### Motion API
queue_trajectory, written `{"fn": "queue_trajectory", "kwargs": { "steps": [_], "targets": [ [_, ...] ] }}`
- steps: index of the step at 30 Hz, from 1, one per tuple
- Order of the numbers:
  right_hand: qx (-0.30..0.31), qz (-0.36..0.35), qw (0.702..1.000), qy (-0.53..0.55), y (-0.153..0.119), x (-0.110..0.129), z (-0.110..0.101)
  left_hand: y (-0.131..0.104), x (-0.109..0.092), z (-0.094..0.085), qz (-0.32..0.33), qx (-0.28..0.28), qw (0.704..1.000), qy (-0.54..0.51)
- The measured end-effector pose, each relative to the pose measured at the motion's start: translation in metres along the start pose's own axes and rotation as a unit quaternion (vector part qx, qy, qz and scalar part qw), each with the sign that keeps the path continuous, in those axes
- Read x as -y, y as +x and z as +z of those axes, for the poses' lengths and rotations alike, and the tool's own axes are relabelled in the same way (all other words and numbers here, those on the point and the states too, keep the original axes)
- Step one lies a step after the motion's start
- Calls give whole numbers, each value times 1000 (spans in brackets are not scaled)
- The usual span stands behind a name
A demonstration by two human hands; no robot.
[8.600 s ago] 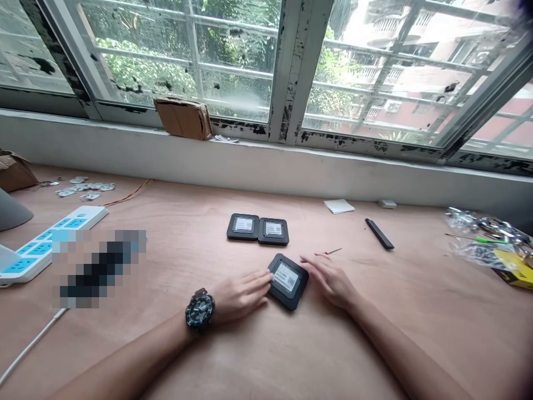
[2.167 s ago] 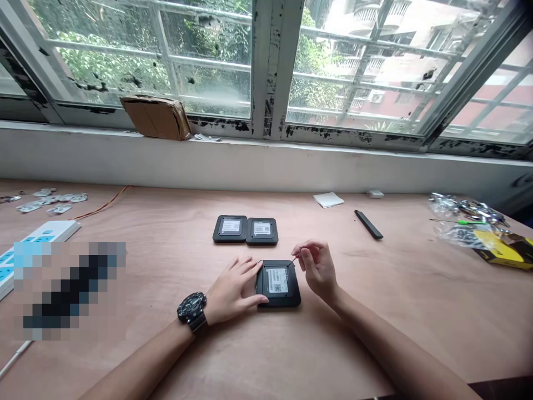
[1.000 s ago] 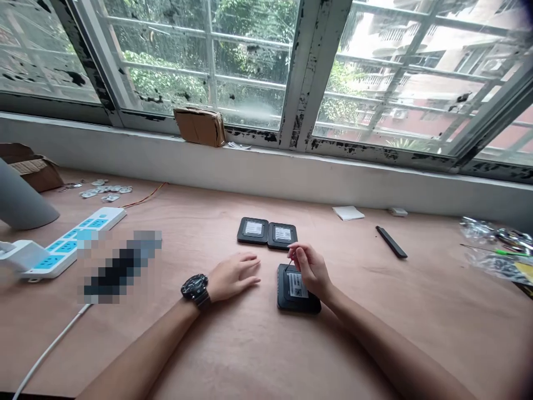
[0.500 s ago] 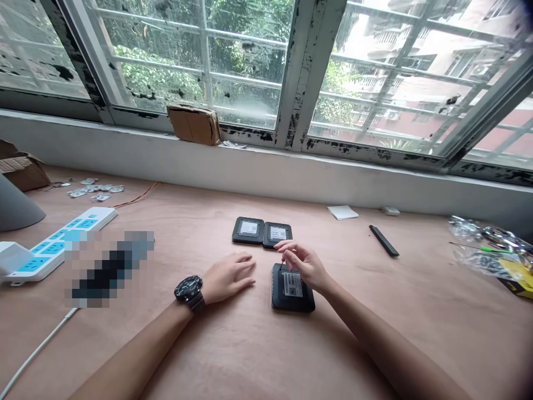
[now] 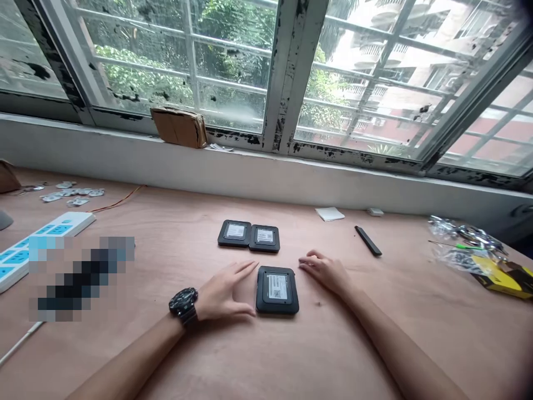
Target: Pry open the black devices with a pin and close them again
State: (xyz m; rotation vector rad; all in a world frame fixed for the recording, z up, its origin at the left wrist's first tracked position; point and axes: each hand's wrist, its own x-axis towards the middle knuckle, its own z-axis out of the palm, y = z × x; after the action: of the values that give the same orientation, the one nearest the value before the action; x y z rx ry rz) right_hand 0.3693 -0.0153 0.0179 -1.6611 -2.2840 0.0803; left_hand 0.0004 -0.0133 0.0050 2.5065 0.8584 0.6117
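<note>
A black square device (image 5: 277, 289) with a white label lies flat on the wooden table, between my hands. My left hand (image 5: 227, 291), with a black watch (image 5: 184, 304) on the wrist, is spread open at its left edge, thumb by the near left corner. To the right of the device my right hand (image 5: 327, 270) rests on the table, its fingers curled together; a small dark thing shows near its fingertips, too small to name. Farther back, two similar black devices (image 5: 235, 233) (image 5: 265, 238) lie side by side, labels up.
At the left are a power strip (image 5: 48, 236) and a blurred dark object (image 5: 83, 278). A black bar (image 5: 368, 240), white paper (image 5: 330, 214), plastic bags (image 5: 466, 233) and a yellow box (image 5: 503, 278) lie right. A cardboard box (image 5: 178, 127) stands on the sill.
My right hand has moved off the near device to the table on its right. My left hand has come up beside the device, thumb spread. The view has shifted slightly right.
</note>
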Motion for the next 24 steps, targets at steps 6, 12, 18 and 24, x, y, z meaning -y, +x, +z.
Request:
{"fn": "queue_trajectory", "kwargs": {
  "steps": [6, 12, 18, 24],
  "targets": [
    [-28, -23, 993, 114, -3, 31, 3, 17, -17, 21, 7, 31, 999, 24],
    [37, 30, 978, 202, -3, 62, 7, 19, -23, 24, 0, 3, 999, 44],
    [81, 53, 979, 180, 9, 70, -5, 18, -18, 25, -6, -11, 1000, 28],
    [86, 12, 991, 100, 29, 83, 1, 18, -19, 22, -11, -10, 1000, 16]
  ]
}}
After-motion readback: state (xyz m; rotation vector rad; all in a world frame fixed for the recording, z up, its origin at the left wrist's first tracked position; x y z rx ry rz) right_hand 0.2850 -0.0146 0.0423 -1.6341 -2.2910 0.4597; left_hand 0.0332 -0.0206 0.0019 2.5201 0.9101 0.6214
